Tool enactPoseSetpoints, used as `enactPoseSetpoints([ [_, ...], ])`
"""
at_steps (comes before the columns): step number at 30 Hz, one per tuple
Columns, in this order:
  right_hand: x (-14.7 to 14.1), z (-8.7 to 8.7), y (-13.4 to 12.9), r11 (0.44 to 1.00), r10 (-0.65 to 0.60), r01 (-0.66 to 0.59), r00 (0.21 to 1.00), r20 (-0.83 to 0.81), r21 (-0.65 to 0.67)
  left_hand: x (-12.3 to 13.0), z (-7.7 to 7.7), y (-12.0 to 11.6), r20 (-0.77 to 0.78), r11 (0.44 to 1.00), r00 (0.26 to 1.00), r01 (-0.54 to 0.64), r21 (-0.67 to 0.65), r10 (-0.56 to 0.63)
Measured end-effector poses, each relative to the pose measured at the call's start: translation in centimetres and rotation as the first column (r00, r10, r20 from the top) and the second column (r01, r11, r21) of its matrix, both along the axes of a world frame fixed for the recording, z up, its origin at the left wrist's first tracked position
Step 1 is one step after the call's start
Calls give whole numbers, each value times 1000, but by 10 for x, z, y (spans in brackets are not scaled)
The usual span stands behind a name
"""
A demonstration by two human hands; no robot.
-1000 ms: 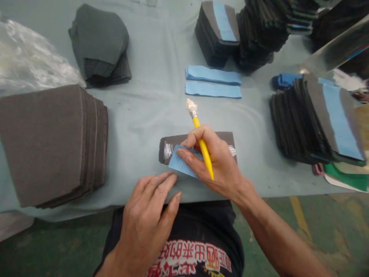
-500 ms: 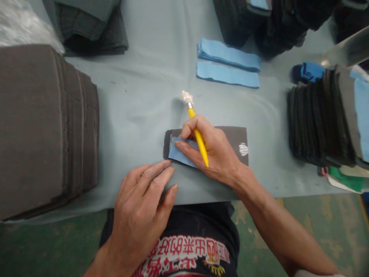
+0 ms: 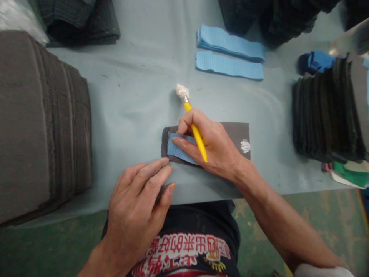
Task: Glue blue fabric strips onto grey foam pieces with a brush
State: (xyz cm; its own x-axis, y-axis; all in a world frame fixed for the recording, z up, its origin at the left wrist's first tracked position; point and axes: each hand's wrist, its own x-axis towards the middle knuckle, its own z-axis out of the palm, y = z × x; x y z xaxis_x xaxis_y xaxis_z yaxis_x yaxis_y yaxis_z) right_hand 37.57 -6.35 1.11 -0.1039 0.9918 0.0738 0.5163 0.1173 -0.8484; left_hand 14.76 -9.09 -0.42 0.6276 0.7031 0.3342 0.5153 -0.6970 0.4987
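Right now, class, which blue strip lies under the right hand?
The blue strip on the dark piece, partly covered by the right hand; no hand covers the other strips.

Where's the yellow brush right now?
Centre of the head view: the yellow brush is in the right hand, its pale tip beyond the far edge of the dark strip.

Right hand [image 3: 209, 140]: engaged in a grip, index finger [image 3: 192, 115] bent, thumb [image 3: 188, 148] extended leftward. Right forearm [image 3: 276, 215] enters diagonally from lower right. Left hand [image 3: 141, 192]: grip released, back uppermost, fingers [image 3: 154, 169] extended close together, directed toward the right hand, thumb apart. Left forearm [image 3: 100, 254] enters from lower left. Hands near each other, not touching. Left palm hidden.
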Motion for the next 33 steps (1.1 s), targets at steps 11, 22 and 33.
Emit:
enactPoseSetpoints([
  [11, 1, -6, 1, 997, 34, -34, 999, 7, 67, 6, 3, 7, -19, 998, 999, 44, 36, -43],
  [22, -1, -8, -1, 996, 23, -28, 998, 52, 90, 13, 4, 9, -89, 997, 996, 22, 73, -15],
  [33, -8, -8, -4, 992, -95, 88, 993, 71, 96, 13, 1, 6, -77, 997, 997, -10, 79, 16],
])
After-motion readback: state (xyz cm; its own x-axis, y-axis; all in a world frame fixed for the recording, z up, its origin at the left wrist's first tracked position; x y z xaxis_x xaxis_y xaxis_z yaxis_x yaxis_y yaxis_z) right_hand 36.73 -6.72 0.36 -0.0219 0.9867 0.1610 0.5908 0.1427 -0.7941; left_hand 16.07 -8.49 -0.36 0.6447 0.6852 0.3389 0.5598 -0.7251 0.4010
